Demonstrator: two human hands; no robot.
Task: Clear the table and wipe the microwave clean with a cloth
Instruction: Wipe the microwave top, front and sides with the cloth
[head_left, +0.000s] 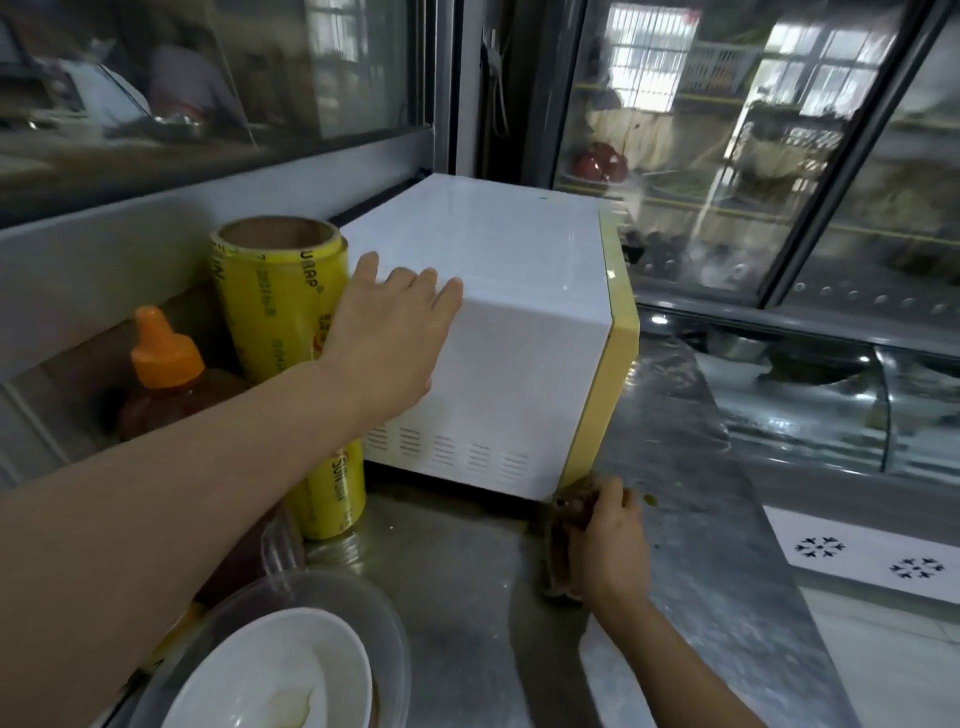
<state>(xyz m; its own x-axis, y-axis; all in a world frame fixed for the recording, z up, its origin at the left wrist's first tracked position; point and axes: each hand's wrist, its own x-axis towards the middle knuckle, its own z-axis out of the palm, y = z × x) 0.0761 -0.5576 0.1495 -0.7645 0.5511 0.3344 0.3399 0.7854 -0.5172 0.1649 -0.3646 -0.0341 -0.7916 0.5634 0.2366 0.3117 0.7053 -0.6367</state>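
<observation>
Pressing flat and open-fingered on the white metal microwave (498, 312), the left hand (387, 332) steadies it; the right hand (610, 545) grips a brown cloth (563, 540) at its lower front corner on the steel tabletop (701, 519).

Counted on the steel table (467, 571): one microwave (509, 332), one yellow roll of cling film (291, 332), one orange-capped sauce bottle (171, 374). One white bowl (275, 675) and one brown cloth (563, 540). Two hands present: left hand (389, 338), right hand (613, 540).
</observation>
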